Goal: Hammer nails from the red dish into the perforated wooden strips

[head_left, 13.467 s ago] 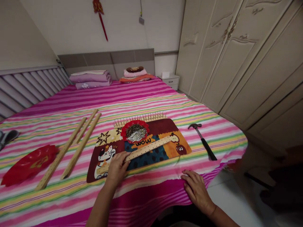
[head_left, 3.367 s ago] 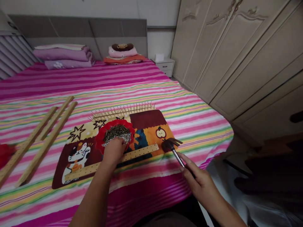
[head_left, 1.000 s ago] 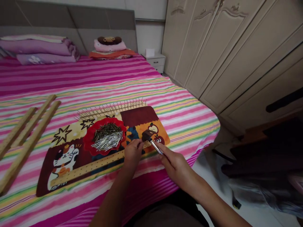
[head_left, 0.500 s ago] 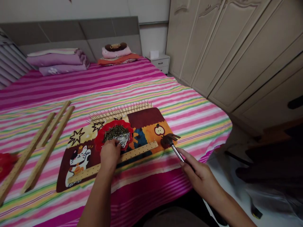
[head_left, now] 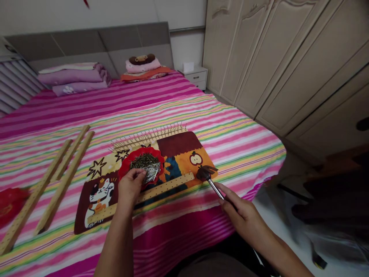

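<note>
My right hand [head_left: 243, 215] is wrapped around the handle of a claw hammer [head_left: 213, 187], whose dark head rests at the right end of the patterned mat [head_left: 184, 142]. My left hand [head_left: 132, 185] is over the near left rim of a red scalloped bowl [head_left: 124, 165], with thumb and fingertips pinched together; whatever they hold is too small to make out. Brass-coloured and silver nails [head_left: 147, 163] fill the bowl. In front of it lies a wooden strip with rows of holes [head_left: 164, 187], partly behind my left forearm. One nail seems to stand near its right end.
Along the mat's far edge lies a wooden strip bristling with upright nails [head_left: 150, 136]. Several wooden bars [head_left: 65, 184] and another red dish [head_left: 13, 204] are on the left of the striped bedspread [head_left: 230, 134]. Folded bedding [head_left: 75, 75] sits near the headboard; a wardrobe [head_left: 259, 57] stands right.
My left hand has drawn back slightly from the nails toward the bowl's near left rim, fingertips pinched. The right hand and hammer have barely moved. The view has shifted a little.
</note>
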Motion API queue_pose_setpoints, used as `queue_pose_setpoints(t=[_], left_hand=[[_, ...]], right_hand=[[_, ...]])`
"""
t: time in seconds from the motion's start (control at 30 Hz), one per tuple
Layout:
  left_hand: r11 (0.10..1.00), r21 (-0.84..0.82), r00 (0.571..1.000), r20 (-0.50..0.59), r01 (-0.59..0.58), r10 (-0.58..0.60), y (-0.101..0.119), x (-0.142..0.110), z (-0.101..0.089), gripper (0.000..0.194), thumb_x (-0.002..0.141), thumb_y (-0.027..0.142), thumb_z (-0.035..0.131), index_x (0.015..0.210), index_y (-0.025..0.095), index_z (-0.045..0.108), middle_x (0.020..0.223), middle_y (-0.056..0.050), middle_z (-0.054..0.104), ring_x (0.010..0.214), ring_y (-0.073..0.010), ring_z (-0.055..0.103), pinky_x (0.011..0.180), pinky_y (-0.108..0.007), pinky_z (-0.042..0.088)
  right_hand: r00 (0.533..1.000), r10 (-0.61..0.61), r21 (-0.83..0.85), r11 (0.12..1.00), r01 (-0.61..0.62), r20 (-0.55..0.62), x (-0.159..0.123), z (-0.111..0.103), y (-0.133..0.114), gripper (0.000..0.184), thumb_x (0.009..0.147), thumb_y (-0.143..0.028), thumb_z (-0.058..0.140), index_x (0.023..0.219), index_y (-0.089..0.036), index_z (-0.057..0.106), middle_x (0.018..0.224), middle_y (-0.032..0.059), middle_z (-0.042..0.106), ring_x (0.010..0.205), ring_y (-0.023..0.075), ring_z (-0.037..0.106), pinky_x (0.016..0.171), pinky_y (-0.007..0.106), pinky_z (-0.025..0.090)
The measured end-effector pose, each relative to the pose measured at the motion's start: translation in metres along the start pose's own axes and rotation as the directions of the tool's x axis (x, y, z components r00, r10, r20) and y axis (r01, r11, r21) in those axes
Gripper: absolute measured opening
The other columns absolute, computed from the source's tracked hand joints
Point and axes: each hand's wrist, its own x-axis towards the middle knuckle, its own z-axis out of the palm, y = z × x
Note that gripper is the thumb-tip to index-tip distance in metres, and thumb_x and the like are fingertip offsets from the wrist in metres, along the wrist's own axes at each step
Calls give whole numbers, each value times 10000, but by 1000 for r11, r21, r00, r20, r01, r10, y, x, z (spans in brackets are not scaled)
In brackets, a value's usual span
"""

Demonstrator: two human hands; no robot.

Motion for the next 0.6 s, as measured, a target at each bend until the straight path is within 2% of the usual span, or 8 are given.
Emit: queue_pose_setpoints(t=[0.1,0.2,0.3,0.43,0.5,0.6], left_hand=[[946,-316,997,57,70,-55,9,-8,2,396,494,383,721,805,159,617,566,33,581,492,-95,492,477,-219,378],[888,-444,989,132,117,-64,17,-17,5,445,458,357,763,827,149,626,510,51,551,433,-70,446,414,-191,323],[873,-446,967,234,198,-100,20,-24,10,398,422,345,780,740,130,672,618,-15,641,495,-76,500,454,-203,383],[871,-409,925,360,273,-121,20,-35,22,438,392,330,814,771,140,705,714,-45,689,618,-120,591,575,-242,473],[873,-403,916,386,273,-109,19,-41,32,448,409,358,817,786,142,710,680,-32,679,598,-115,584,589,-254,482],[896,-378,925,371,235,-86,17,-46,47,438,437,420,798,769,147,716,663,-22,666,585,-107,565,585,-256,483]], right_hand=[[1000,-15,-8,1000,15,-1,0,1,1,452,892,-262,393,1315,-145,500,640,-6,631,512,122,540,510,198,479],[1000,-20,-1,1000,20,-6,-1,1,0,450,893,-261,394,1314,-146,501,656,-4,635,500,114,533,494,190,470],[1000,-7,19,1000,7,-1,-1,1,-1,454,895,-268,397,1319,-140,493,702,-2,640,500,106,522,496,193,473],[1000,15,17,1000,-15,11,-1,0,-1,453,901,-272,400,1330,-150,479,572,-44,544,461,107,467,482,199,457],[1000,16,11,1000,-16,4,-1,0,-1,452,901,-274,399,1324,-142,484,591,-36,543,473,108,465,489,205,456],[1000,13,-5,1000,-13,0,-1,0,-3,449,899,-274,394,1313,-132,494,571,-40,508,470,110,448,486,210,445]])
